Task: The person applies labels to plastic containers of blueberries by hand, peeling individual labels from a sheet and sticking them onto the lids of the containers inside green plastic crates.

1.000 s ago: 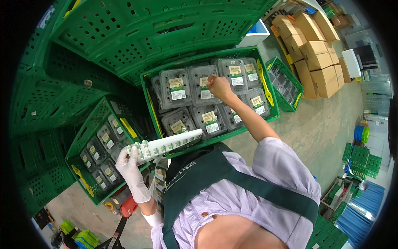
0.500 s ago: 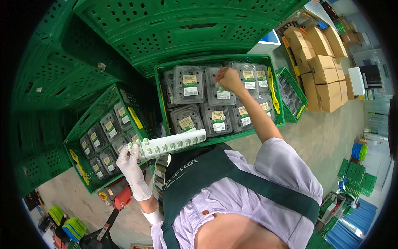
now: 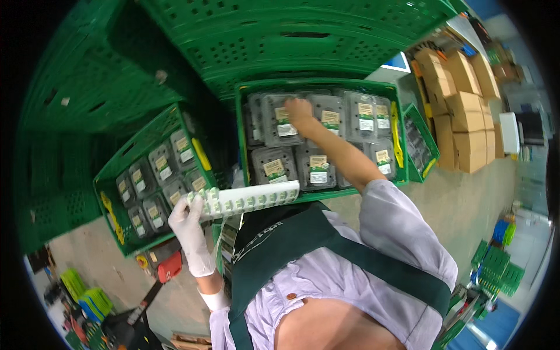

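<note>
My left hand [image 3: 191,233], in a white glove, grips a long white strip of green stickers [image 3: 251,198] by its left end. The strip stretches to the right along the near edge of a green crate [image 3: 318,83]. Rows of clear clamshell packs with beige-and-green labels lie in this crate. My bare right hand [image 3: 299,113] is over the far-left clamshell pack [image 3: 273,134], fingers bunched against its lid beside the label. Whatever those fingertips hold, if anything, is hidden. Another labelled clamshell pack [image 3: 331,118] lies just to the right of it.
A second green crate [image 3: 107,175] of labelled packs stands at the left. Tall stacked green crates [image 3: 280,49] rise behind. To the right are a smaller crate [image 3: 429,166] and stacked cardboard boxes [image 3: 472,149]. A red-and-black handle [image 3: 169,266] stands at the lower left.
My right hand has moved left from the middle far pack to the far-left one. A label is now uncovered on the middle pack. My left hand still holds the sticker strip.
</note>
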`<state>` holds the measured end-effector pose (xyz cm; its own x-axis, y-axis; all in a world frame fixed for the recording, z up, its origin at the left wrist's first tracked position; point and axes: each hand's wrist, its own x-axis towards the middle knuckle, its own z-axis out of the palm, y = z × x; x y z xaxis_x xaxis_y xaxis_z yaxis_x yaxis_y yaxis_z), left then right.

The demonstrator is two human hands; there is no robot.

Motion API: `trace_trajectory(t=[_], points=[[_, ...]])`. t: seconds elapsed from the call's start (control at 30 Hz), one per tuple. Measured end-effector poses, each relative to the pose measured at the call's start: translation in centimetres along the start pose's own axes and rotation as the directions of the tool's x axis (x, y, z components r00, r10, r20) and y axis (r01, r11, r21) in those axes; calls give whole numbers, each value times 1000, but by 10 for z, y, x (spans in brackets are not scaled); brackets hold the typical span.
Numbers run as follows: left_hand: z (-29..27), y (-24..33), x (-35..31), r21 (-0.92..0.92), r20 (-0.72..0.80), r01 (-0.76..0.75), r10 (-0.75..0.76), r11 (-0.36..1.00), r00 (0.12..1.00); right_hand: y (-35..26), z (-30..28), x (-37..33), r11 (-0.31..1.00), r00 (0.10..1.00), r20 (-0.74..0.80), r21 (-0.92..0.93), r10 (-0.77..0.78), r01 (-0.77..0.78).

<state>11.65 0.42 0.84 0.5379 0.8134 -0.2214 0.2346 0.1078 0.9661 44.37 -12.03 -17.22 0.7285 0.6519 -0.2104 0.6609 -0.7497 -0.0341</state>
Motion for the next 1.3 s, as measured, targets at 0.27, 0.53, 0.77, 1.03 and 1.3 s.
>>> trace_trajectory(t=[0.27,0.53,0.77,1.03,1.3], points=[[-46,1,-19,-97,-48,101,-106,990,993,-56,-58,-7,598,964,65,794,-259,108],[-144,-11,-36,-14,-318,145,-142,989,937,-297,-7,40,340,828,-45,898,-559,279],[-217,-28,-39,-104,-486,136,-169,985,857,-355,98,116,862,906,88,358,-414,359],[-266,-62,-35,-213,-573,152,-249,965,781,-364,160,143,907,895,151,24,-419,421],[-248,-41,-19,-51,-486,190,-190,981,853,-368,167,103,820,836,-105,162,-539,549]])
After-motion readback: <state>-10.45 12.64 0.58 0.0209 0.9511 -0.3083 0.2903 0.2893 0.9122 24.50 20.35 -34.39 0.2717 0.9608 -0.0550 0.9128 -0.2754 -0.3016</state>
